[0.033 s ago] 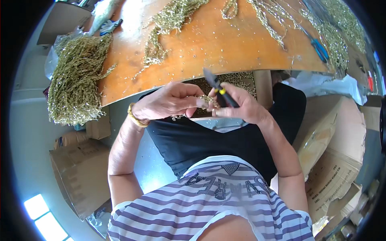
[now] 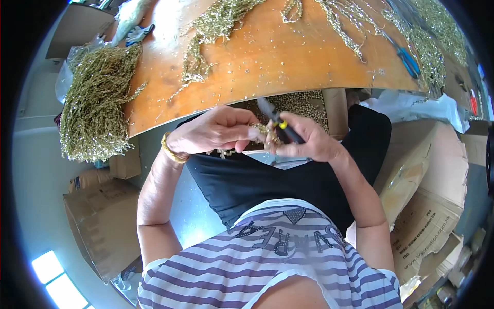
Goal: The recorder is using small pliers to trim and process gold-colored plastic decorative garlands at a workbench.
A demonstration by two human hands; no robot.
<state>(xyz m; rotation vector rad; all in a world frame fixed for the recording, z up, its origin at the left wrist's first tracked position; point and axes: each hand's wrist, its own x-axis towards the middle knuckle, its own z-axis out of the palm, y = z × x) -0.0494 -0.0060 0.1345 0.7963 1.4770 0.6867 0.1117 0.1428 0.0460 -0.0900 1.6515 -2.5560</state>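
Note:
My left hand (image 2: 216,130), a gold bangle at its wrist, pinches a small bunch of gold beaded strand (image 2: 264,132) over my lap. My right hand (image 2: 311,138) is closed around black pliers (image 2: 280,122) with yellow marks, their jaws pointing up and away to the left. The right fingertips also sit beside the gold strand, slightly blurred. Short ends of it dangle below my left fingers. Just past my hands, under the table edge, a box (image 2: 337,113) holds many loose gold beads (image 2: 303,105).
Across the orange wooden table (image 2: 309,62) lie piles of gold strands (image 2: 221,23). A thick bundle (image 2: 100,98) hangs over its left edge. Blue-handled pliers (image 2: 408,63) rest at the right. Cardboard boxes (image 2: 105,221) stand on the left, with torn cardboard (image 2: 427,221) on the right.
The pliers have tipped a little, with their jaws shifting left and toward me. My right fingers have moved slightly at the gold strand, more of which shows between my hands.

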